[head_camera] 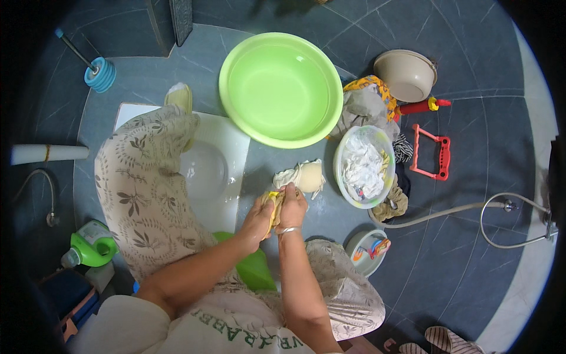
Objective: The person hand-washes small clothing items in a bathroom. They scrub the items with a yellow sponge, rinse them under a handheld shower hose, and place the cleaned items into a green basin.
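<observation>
Both my hands are closed on a small tan and yellow cloth (275,212), bunched between them. My left hand (255,225) grips its left side. On its right side is my right hand (292,208), with a silver bangle at the wrist. Much of the cloth is hidden by my fingers. Just beyond my hands, a cream-coloured block or board (311,175) rests on the wet floor, with a pale wet cloth (287,176) bunched over its left part. A large light-green plastic basin (278,93) stands farther out, with what looks like clear water inside.
A white basin of wet white clothes (365,166) stands at right, with more clothes (365,106) heaped behind it. Nearby are a beige bucket (406,75), a red plastic frame (435,152), a shower hose (442,214) and a small tub (369,261). A white squat toilet (216,199) lies left.
</observation>
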Demonstrator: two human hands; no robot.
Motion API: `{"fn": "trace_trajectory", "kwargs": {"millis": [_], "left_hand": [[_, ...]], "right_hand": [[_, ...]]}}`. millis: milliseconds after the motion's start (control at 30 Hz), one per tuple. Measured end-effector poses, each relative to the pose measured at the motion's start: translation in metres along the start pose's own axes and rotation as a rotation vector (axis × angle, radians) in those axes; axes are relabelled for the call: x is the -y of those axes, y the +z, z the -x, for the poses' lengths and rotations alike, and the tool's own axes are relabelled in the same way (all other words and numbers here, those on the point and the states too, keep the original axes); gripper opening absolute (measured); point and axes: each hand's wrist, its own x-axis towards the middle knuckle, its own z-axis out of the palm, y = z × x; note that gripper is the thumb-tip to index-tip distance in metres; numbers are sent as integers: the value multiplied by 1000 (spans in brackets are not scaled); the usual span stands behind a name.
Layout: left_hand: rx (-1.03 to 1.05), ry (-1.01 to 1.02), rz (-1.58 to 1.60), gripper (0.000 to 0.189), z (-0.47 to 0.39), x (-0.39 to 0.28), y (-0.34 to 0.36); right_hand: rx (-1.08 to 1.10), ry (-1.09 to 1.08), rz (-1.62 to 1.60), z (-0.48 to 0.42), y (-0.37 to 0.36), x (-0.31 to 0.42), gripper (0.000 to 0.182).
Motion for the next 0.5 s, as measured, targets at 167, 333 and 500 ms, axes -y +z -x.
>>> {"fn": "trace_trajectory", "kwargs": {"millis": [167,333,500], "left_hand": [[107,69,439,29,-40,14,-22],[299,215,379,29,-71,58,-41],[-34,259,206,31,-23,30,1]], "right_hand": [[127,-591,537,68,17,1,15],[207,-811,810,71,23,0,14],[35,-61,154,0,5,-5,14]]}}
